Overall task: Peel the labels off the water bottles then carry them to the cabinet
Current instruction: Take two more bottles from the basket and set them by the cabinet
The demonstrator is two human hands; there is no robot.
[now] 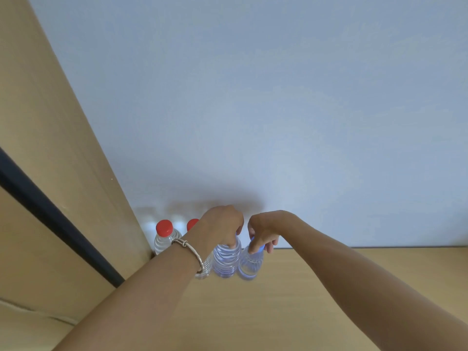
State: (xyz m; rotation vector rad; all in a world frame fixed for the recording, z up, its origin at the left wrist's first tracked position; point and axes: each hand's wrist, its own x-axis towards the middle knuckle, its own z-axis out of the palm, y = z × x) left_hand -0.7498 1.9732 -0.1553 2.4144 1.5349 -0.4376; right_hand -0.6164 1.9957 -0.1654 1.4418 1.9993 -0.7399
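Head cam: left hand (222,224) & right hand (263,230), each grip closed on the cap end of a blue-tinted bottle (226,259), (250,263), set them on the cabinet shelf (329,287) right of two red-capped bottles (164,236). No labels visible; placing step, likely. Next: let go w/o tipping.

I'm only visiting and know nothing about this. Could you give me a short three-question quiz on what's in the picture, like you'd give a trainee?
1. True or false: labels show on the bottles.
2. How many red caps show? A) one B) two C) four
3. What does each hand grip?

Key:
1. False: the bottles look bare.
2. B: one red cap in full, a second red cap half hidden.
3. The left hand grips a bluish bottle at its top; the right hand grips the neighbouring bottle at its blue cap.
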